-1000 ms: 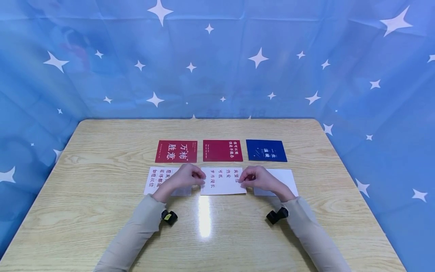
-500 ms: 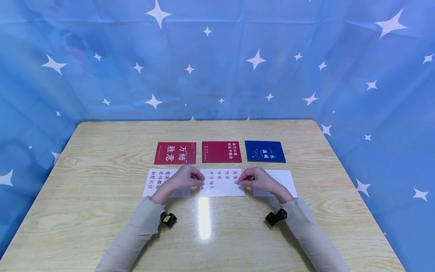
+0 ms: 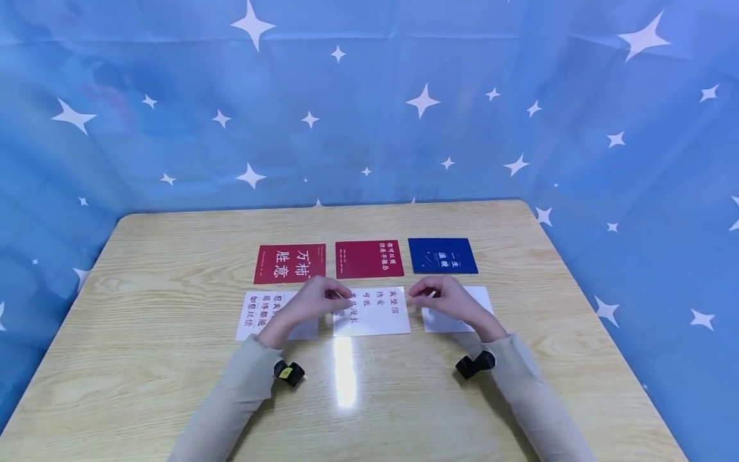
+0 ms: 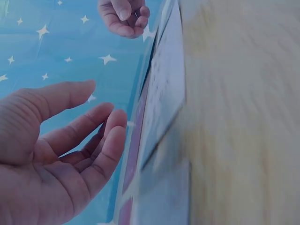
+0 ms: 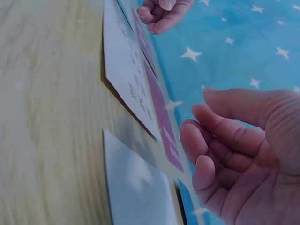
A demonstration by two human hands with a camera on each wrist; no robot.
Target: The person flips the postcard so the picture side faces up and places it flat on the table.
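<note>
Six-card rows lie flat, in white below and colours above. My left hand [image 3: 314, 300] hovers over the gap between the left white card [image 3: 251, 319] and the middle white card [image 3: 378, 324], overlapping both in the head view. My right hand [image 3: 447, 298] is above the right white card [image 3: 453, 325], near the middle card's right edge. In the left wrist view, the left hand [image 4: 61, 154] has loosely bent fingers, thumb apart, nothing held. The right wrist view shows the right hand [image 5: 243, 154] likewise empty, off the cards.
Behind the white row lie a red card [image 3: 268, 264], another red card [image 3: 360, 261] and a blue card [image 3: 424, 256]. All are on a wooden table [image 3: 144, 308]. A blue curtain [image 3: 346, 147] with white stars hangs round its back and sides.
Both hands have let go of the middle white card's side edges and lifted; the right hand has moved off to the right. The card stays in place, while the head view has shifted slightly.
</note>
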